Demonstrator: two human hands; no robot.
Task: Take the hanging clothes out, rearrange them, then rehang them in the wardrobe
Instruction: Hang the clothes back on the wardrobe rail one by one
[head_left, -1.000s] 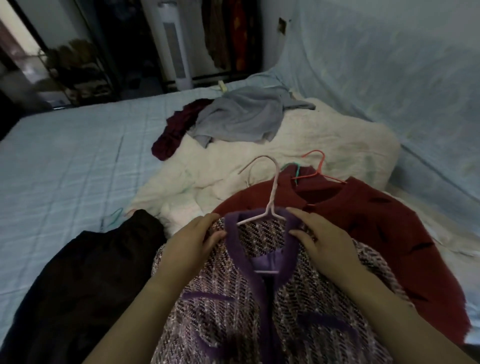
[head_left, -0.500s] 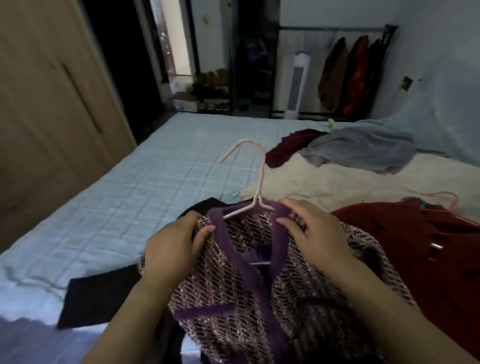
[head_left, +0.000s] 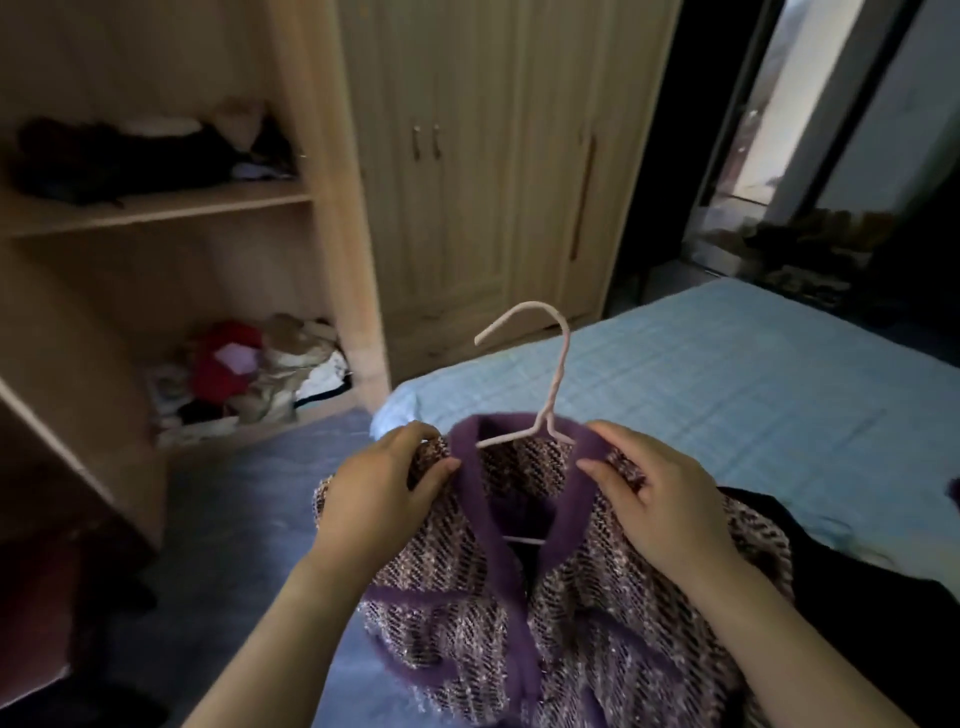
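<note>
A purple-trimmed tweed jacket (head_left: 457, 618) hangs on a pale pink wire hanger (head_left: 550, 395), held up in front of me. My left hand (head_left: 384, 488) grips the jacket's left shoulder beside the collar. My right hand (head_left: 660, 493) grips the right shoulder. The hanger's hook points up and left, toward the open wooden wardrobe (head_left: 332, 208). The jacket's lower part runs out of view at the bottom.
The wardrobe's shelves hold dark folded clothes (head_left: 130, 156) above and a red and beige pile (head_left: 249, 369) below. Closed wardrobe doors (head_left: 467, 171) stand behind. A bed with a light blue cover (head_left: 727, 395) lies to the right, a black garment (head_left: 872, 597) on it. A dark doorway (head_left: 691, 130) is at the far right.
I have lifted the jacket off the bed and turned left with it, from the bed and its red garment toward the open wardrobe. Both hands keep their grip on the shoulders.
</note>
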